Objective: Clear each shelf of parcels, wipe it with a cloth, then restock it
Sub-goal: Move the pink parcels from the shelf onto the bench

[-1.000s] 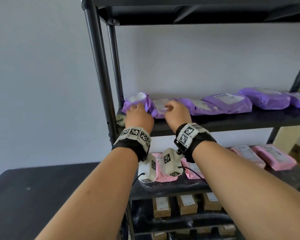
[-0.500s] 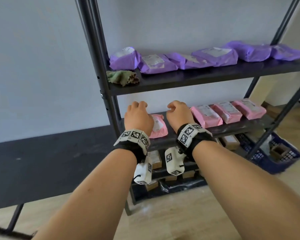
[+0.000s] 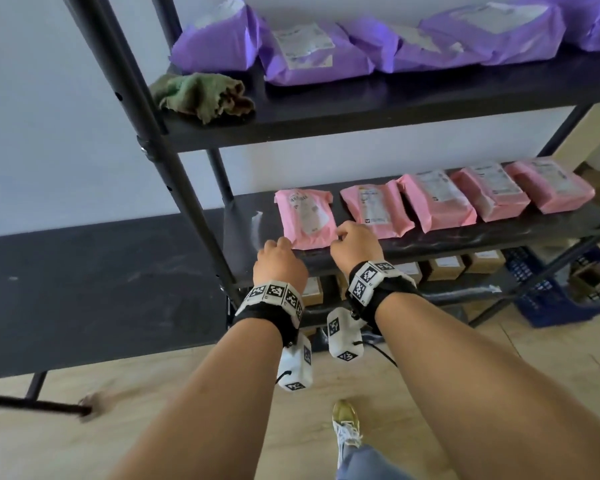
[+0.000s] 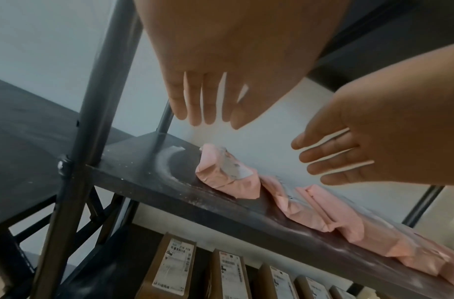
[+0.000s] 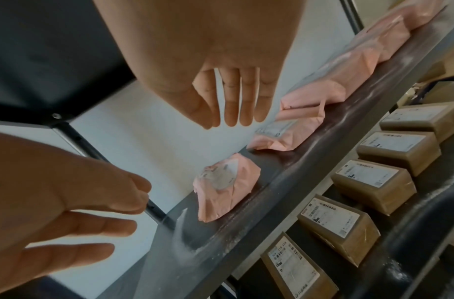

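Note:
Several pink parcels lie in a row on the middle shelf [image 3: 465, 242]; the leftmost pink parcel [image 3: 307, 218] [image 4: 228, 176] [image 5: 225, 188] is nearest my hands. My left hand [image 3: 280, 251] [image 4: 202, 105] hovers just in front of its left corner, fingers straight, holding nothing. My right hand [image 3: 352, 237] [image 5: 233, 101] hovers at its right corner, also empty with fingers extended. Purple parcels [image 3: 309, 53] fill the shelf above. A crumpled green cloth [image 3: 201, 95] sits at that upper shelf's left end. White dust [image 5: 184, 238] streaks the middle shelf's left end.
Brown boxes [image 5: 348, 222] stand in a row on the shelf below. The rack's black upright post [image 3: 146, 133] rises just left of my left hand. A black table [image 3: 84, 289] stands to the left, a blue crate [image 3: 561, 299] on the floor to the right.
Both hands let go of the purple parcels and dropped from the upper shelf to the pink parcel shelf. My view tilted downward; the cloth stayed put.

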A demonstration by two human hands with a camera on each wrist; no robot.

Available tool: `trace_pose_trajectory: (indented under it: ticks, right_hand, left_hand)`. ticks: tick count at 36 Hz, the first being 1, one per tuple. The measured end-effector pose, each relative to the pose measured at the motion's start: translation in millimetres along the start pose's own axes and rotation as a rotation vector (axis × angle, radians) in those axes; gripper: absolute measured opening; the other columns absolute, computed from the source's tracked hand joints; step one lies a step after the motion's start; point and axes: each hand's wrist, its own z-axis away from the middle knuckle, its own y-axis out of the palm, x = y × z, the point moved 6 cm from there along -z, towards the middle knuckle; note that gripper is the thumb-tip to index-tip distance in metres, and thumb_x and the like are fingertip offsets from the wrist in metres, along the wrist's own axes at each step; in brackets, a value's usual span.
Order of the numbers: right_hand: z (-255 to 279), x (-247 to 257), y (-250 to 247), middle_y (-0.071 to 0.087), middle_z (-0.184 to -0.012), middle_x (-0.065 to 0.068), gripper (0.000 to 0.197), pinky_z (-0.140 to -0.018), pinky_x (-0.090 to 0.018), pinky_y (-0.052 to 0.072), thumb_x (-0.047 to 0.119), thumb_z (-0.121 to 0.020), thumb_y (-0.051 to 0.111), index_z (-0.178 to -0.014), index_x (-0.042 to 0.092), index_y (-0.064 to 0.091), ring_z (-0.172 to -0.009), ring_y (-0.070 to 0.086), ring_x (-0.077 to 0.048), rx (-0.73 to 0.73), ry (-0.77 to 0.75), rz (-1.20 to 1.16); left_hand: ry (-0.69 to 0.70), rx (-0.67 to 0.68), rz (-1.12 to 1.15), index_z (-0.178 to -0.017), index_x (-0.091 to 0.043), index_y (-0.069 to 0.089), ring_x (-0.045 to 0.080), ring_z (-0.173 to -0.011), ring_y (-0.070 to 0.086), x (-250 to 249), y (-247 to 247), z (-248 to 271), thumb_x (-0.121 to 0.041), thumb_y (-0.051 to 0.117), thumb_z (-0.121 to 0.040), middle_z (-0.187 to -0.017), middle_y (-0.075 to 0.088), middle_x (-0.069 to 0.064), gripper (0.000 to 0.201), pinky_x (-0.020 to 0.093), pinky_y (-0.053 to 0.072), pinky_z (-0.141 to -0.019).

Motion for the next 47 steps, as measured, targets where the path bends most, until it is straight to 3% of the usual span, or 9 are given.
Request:
trace_pose_trajectory:
  ticks: [4,10,19,21,24,29,35,40,47]
  right_hand:
    - [-41.3,-12.0,12.3,0.061,-0.114,-0.005,0.028,-0.076,-0.026,0.041,0.019,-0.088,0.054,-0.115,0.015,0.063,-0.097,0.057,-0.020,0.051,-0.001,0.028]
    - [-90.4,-27.9,33.0,0.061,-0.114,-0.005,0.029,-0.074,-0.026,0.039,0.017,-0.089,0.051,-0.116,0.014,0.060,-0.095,0.056,-0.020,0.167,0.026,0.073]
    - [-127.5,-31.2,52.4,0.061,-0.110,-0.004,0.030,-0.082,-0.034,0.048,0.013,-0.092,0.044,-0.120,0.015,0.055,-0.090,0.055,-0.021,0.303,0.085,0.006]
    - [-133.7,-29.5,55.1,0.061,-0.103,-0.004,0.024,-0.075,-0.034,0.049,0.013,-0.091,0.043,-0.111,0.015,0.058,-0.086,0.057,-0.022,0.299,0.093,-0.008]
    - [-139.5,-27.6,59.1,0.053,-0.080,-0.002,0.012,-0.059,-0.029,0.037,0.010,-0.090,0.042,-0.082,0.015,0.050,-0.073,0.050,-0.022,0.312,0.092,0.019]
    - [-139.1,-25.4,62.9,0.044,-0.071,0.000,0.026,-0.058,-0.028,0.031,0.005,-0.088,0.041,-0.067,0.019,0.036,-0.071,0.045,-0.023,0.332,0.095,0.037]
    - [-122.0,-25.0,64.0,0.052,-0.081,-0.005,0.013,-0.067,-0.032,0.036,0.006,-0.087,0.043,-0.076,0.013,0.045,-0.078,0.050,-0.027,0.339,0.120,0.026]
    - [-89.8,-24.3,60.1,0.061,-0.105,-0.013,0.016,-0.073,-0.031,0.039,0.009,-0.089,0.048,-0.102,0.006,0.057,-0.088,0.054,-0.029,0.312,0.162,-0.003]
    - [-19.4,-10.6,58.9,0.062,-0.106,-0.012,0.018,-0.072,-0.030,0.040,0.012,-0.092,0.049,-0.106,0.006,0.058,-0.084,0.053,-0.024,0.257,0.140,-0.029]
  left_hand:
    - [-0.086,0.035,0.031,-0.123,-0.010,0.051,0.029,-0.118,0.045,-3.2,18.6,-39.0,-0.008,0.042,-0.089,-0.125,0.049,0.012,0.035,0.039,0.042,-0.095]
    - [-0.215,0.109,0.039,-0.133,-0.012,0.045,0.027,-0.122,0.046,2.9,50.7,-83.7,-0.012,0.042,-0.094,-0.133,0.047,0.010,0.039,0.037,0.041,-0.097]
    - [-0.233,0.159,-0.071,-0.122,-0.003,0.054,0.033,-0.107,0.055,4.1,71.9,-123.2,-0.019,0.031,-0.098,-0.114,0.057,0.016,0.037,0.040,0.046,-0.091]
    - [-0.279,0.137,-0.041,-0.117,-0.004,0.057,0.031,-0.100,0.057,9.1,72.0,-129.1,-0.033,0.033,-0.098,-0.107,0.059,0.014,0.042,0.039,0.048,-0.086]
    - [-0.406,0.149,0.099,-0.112,-0.010,0.060,0.026,-0.091,0.059,18.2,77.7,-131.9,-0.051,0.039,-0.091,-0.101,0.063,0.009,0.051,0.035,0.049,-0.079]
    - [-0.458,0.180,0.198,-0.105,-0.011,0.064,0.027,-0.088,0.063,18.9,76.8,-131.7,-0.043,0.050,-0.089,-0.095,0.066,0.009,0.039,0.037,0.053,-0.082]
    - [-0.432,0.177,0.262,-0.093,-0.009,0.066,0.027,-0.082,0.066,23.7,79.2,-116.2,-0.036,0.061,-0.080,-0.087,0.069,0.009,0.030,0.034,0.055,-0.071]
    - [-0.438,0.109,0.318,-0.104,-0.014,0.051,0.024,-0.088,0.063,38.7,76.3,-83.5,-0.036,0.067,-0.077,-0.094,0.063,0.003,0.039,0.035,0.054,-0.080]
    - [-0.356,0.037,0.354,-0.103,-0.017,0.045,0.022,-0.094,0.060,65.4,59.6,-18.0,-0.036,0.067,-0.077,-0.103,0.059,0.002,0.039,0.035,0.051,-0.082]
